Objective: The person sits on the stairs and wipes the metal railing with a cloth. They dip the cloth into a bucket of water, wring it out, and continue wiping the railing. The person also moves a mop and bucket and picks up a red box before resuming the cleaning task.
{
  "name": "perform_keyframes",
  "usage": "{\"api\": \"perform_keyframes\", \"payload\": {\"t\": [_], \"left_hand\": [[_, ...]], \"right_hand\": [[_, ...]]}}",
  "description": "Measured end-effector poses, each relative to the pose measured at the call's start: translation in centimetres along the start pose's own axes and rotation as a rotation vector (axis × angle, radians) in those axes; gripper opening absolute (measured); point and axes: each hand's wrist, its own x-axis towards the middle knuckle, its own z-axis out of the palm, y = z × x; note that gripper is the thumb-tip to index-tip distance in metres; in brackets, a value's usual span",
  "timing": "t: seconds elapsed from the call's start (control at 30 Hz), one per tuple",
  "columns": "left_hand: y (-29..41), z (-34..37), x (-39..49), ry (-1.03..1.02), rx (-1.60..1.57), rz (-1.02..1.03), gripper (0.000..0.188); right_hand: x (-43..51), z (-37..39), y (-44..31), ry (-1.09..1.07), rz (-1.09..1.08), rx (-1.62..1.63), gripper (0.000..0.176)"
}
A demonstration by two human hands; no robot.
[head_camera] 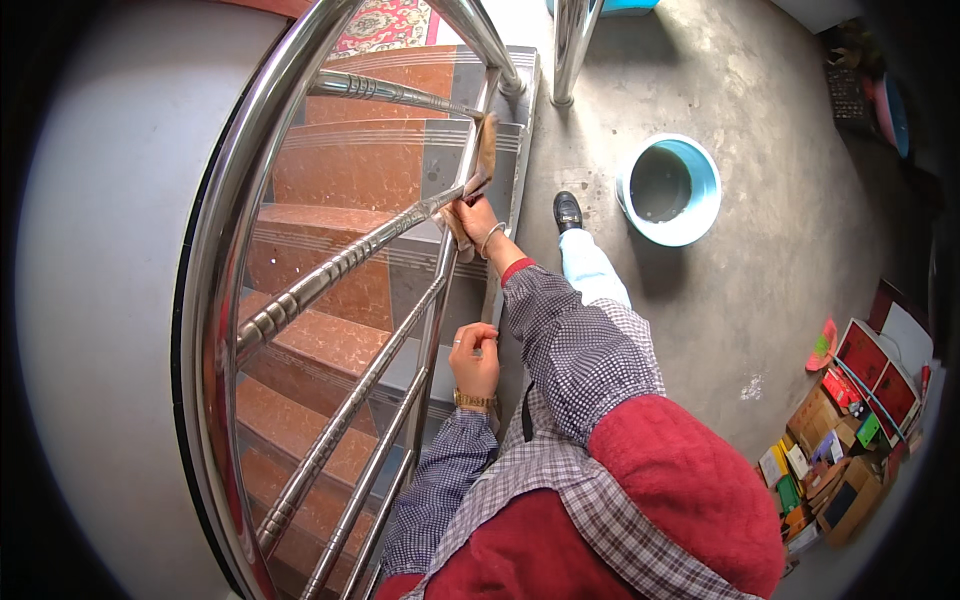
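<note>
My right hand (478, 221), with a bangle at its wrist, grips a tan cloth (486, 154) against a metal upright (466, 154) of the stair railing. Part of the cloth hangs below the hand, and another part lies along the upright above it. A ribbed stainless-steel rail (337, 274) meets that upright close to the cloth. Lower down, my left hand (475, 360) is loosely curled beside the railing, with nothing visible in it. It wears a ring and a gold-coloured wristwatch (474, 400).
Reddish-brown stairs (330, 322) show behind the rails. A light-blue bucket (709, 206) of murky water stands on the concrete floor (705, 322), right of my shoe (568, 211). Cardboard boxes (847, 499) and packages are piled at the lower right. A patterned carpet (386, 26) lies at the top.
</note>
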Motion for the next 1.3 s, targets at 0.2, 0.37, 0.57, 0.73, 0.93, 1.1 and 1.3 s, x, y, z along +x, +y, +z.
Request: {"api": "perform_keyframes", "payload": {"t": [0.2, 0.37, 0.57, 0.73, 0.93, 1.1, 1.3], "left_hand": [[-0.2, 0.1, -1.2, 0.014, -0.046, -0.018, 0.010], [-0.1, -1.7, -1.0, 0.088, -0.125, -0.010, 0.010], [1.5, -3.5, 0.5, 0.123, -0.175, 0.123, 0.010], [2.6, -3.2, 1.1, 0.090, -0.250, 0.153, 0.008], [1.5, -2.5, 1.5, 0.199, -0.002, 0.253, 0.007], [1.9, -3.6, 1.7, 0.134, -0.034, 0.220, 0.006], [2.4, -3.5, 1.2, 0.118, -0.219, 0.146, 0.011]], "right_hand": [[-1.7, 1.3, 0.8, 0.086, 0.302, 0.333, 0.030], [-7.1, 2.4, 2.0, 0.141, 0.411, 0.195, 0.045], [-11.4, 0.4, -3.3, -0.099, 0.206, -0.973, 0.056], [-15.3, 0.4, -11.6, -0.132, -0.535, -0.740, 0.044], [-14.9, 9.7, -20.7, -0.422, -1.310, -0.764, 0.052], [-12.8, 14.3, -22.9, -0.364, -1.290, -0.584, 0.053], [-8.3, 10.3, -16.8, -0.256, -1.191, -0.750, 0.063]]}}
